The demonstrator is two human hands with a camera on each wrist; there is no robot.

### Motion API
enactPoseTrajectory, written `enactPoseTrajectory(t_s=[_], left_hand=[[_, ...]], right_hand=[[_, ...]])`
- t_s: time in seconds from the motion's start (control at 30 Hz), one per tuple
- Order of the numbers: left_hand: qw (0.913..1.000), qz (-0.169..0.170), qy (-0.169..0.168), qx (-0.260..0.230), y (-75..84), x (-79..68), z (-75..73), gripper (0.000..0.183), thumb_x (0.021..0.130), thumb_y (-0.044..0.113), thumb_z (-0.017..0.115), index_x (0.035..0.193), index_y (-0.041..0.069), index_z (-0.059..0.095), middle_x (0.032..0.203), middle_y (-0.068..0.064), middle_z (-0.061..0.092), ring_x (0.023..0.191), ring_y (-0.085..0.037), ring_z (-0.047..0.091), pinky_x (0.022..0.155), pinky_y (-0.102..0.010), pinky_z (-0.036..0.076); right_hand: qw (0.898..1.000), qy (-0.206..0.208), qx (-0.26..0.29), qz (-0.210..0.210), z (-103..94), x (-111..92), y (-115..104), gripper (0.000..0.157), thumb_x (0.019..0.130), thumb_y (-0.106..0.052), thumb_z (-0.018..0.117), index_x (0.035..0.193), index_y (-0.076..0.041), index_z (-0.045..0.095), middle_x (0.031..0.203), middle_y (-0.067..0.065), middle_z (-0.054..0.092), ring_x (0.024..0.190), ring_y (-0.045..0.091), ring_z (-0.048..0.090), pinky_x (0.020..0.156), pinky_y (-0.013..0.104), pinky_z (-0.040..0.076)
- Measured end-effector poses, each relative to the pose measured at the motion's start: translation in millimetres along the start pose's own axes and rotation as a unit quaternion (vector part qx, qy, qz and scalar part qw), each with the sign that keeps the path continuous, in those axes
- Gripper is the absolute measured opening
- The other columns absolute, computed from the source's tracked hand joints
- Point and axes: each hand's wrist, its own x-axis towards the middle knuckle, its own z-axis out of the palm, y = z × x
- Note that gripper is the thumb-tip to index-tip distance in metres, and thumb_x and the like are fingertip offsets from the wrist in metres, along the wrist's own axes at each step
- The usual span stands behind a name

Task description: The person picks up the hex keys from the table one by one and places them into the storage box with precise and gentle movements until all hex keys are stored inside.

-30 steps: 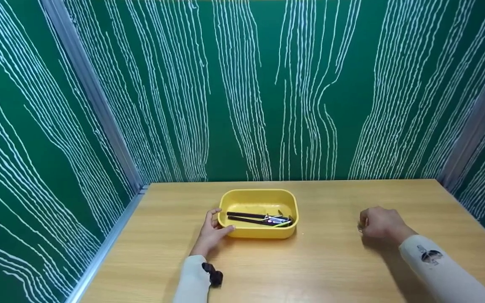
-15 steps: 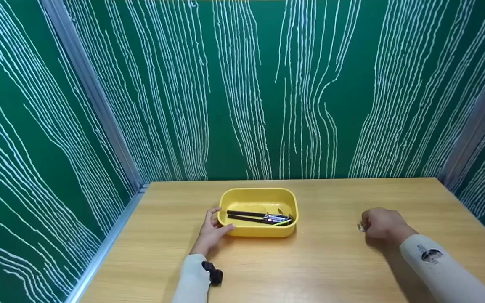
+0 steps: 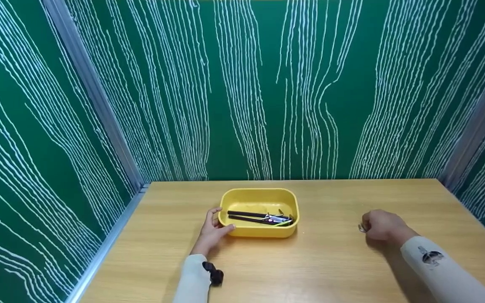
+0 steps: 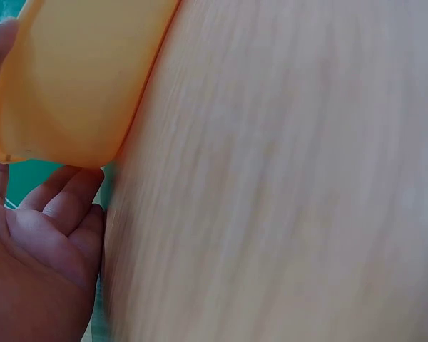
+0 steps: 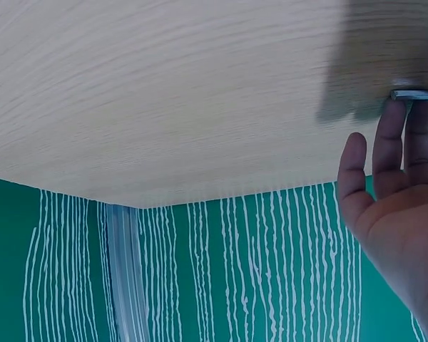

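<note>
A yellow plastic bin point(image 3: 259, 232) stands on the wooden table. My left hand point(image 3: 209, 235) grips its left end, thumb at the near rim and fingers at the left side; in the left wrist view the fingers point(image 4: 75, 196) touch the bin's end. Inside lie two long black sticks point(image 3: 242, 217), a thin lime-green piece point(image 3: 283, 222) and small shiny bits, too small to name. Away to the right, my right hand point(image 3: 384, 226) is low over the table. Its fingertips hold a small flat shiny piece point(image 5: 415, 95), partly cut off in the right wrist view, of unclear kind.
The wooden table point(image 3: 309, 269) ends at the back against a green wall point(image 3: 234, 126) with white wavy lines. Metal posts point(image 3: 99, 92) stand at the corners. A tiny pale speck point(image 3: 303, 232) lies right of the bin.
My right hand has shifted very slightly to the right, and the shiny piece at its fingertips shows a little more. My left hand and the bin stay in place.
</note>
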Motion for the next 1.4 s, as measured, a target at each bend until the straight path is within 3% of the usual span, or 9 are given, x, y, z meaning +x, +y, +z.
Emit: enactPoseTrajectory(t_s=[0.27, 0.4, 0.57, 0.83, 0.97, 1.23, 1.4], left_hand=[[0.9998, -0.007, -0.015, -0.015, 14.7, -8.8, -1.9, 0.083, 0.064, 0.025, 0.077, 0.129, 0.015, 0.028, 0.119, -0.022, 0.052, 0.112, -0.029, 0.049, 0.090, -0.034, 0.040], [0.9992, -0.001, -0.024, -0.032, 21.5, -13.7, -2.2, 0.077, 0.067, 0.020, 0.076, 0.127, 0.015, 0.029, 0.119, -0.027, 0.050, 0.111, -0.034, 0.047, 0.084, -0.030, 0.043], [0.9987, 0.005, -0.028, -0.043, 13.2, -7.8, -1.9, 0.079, 0.066, 0.021, 0.076, 0.128, 0.014, 0.027, 0.118, -0.028, 0.050, 0.111, -0.034, 0.048, 0.080, -0.026, 0.044], [0.9997, 0.013, -0.017, -0.008, -1.9, 2.4, 0.9, 0.080, 0.066, 0.026, 0.076, 0.129, 0.017, 0.027, 0.119, -0.023, 0.052, 0.109, -0.029, 0.051, 0.087, -0.032, 0.042], [0.9996, 0.019, -0.018, -0.012, -1.3, 2.9, 1.8, 0.080, 0.067, 0.025, 0.075, 0.130, 0.015, 0.026, 0.118, -0.023, 0.052, 0.109, -0.029, 0.051, 0.087, -0.032, 0.042], [0.9999, 0.007, -0.012, 0.004, 0.8, 1.2, 0.4, 0.082, 0.065, 0.030, 0.076, 0.130, 0.019, 0.027, 0.120, -0.020, 0.052, 0.110, -0.026, 0.050, 0.092, -0.037, 0.038], [0.9997, -0.003, -0.023, -0.010, 12.9, -6.0, -3.7, 0.082, 0.066, 0.029, 0.076, 0.130, 0.017, 0.026, 0.121, -0.022, 0.050, 0.113, -0.030, 0.047, 0.092, -0.036, 0.037]], right_hand=[[1.000, -0.013, 0.024, 0.004, -0.2, -3.2, -1.2, 0.016, 0.067, -0.012, 0.070, 0.077, -0.019, 0.060, 0.074, 0.000, 0.054, 0.071, 0.018, 0.049, 0.059, 0.030, 0.037], [1.000, 0.002, 0.004, -0.023, 0.3, -2.8, -0.5, 0.016, 0.066, -0.011, 0.070, 0.076, -0.019, 0.060, 0.072, -0.002, 0.053, 0.069, 0.016, 0.048, 0.061, 0.030, 0.039], [0.999, 0.011, 0.000, -0.031, 1.1, -0.8, 1.7, 0.017, 0.067, -0.009, 0.070, 0.075, -0.020, 0.059, 0.071, -0.002, 0.052, 0.068, 0.016, 0.048, 0.061, 0.030, 0.040], [0.999, 0.019, 0.042, -0.018, 3.2, 1.7, 3.8, 0.015, 0.070, -0.005, 0.064, 0.076, -0.017, 0.058, 0.073, 0.001, 0.052, 0.068, 0.017, 0.048, 0.058, 0.028, 0.037], [0.997, 0.031, 0.064, -0.014, -0.1, 2.3, 0.1, 0.012, 0.071, -0.006, 0.060, 0.078, -0.015, 0.058, 0.075, 0.002, 0.053, 0.068, 0.018, 0.048, 0.057, 0.028, 0.037], [0.989, 0.003, 0.144, 0.037, -7.1, 2.8, -12.1, 0.012, 0.078, -0.013, 0.062, 0.089, -0.014, 0.058, 0.085, 0.007, 0.053, 0.075, 0.021, 0.050, 0.058, 0.028, 0.041], [0.993, 0.024, 0.114, 0.012, -12.1, 8.3, -23.9, 0.009, 0.082, -0.023, 0.058, 0.086, -0.015, 0.057, 0.079, 0.006, 0.053, 0.070, 0.020, 0.050, 0.055, 0.028, 0.039]])
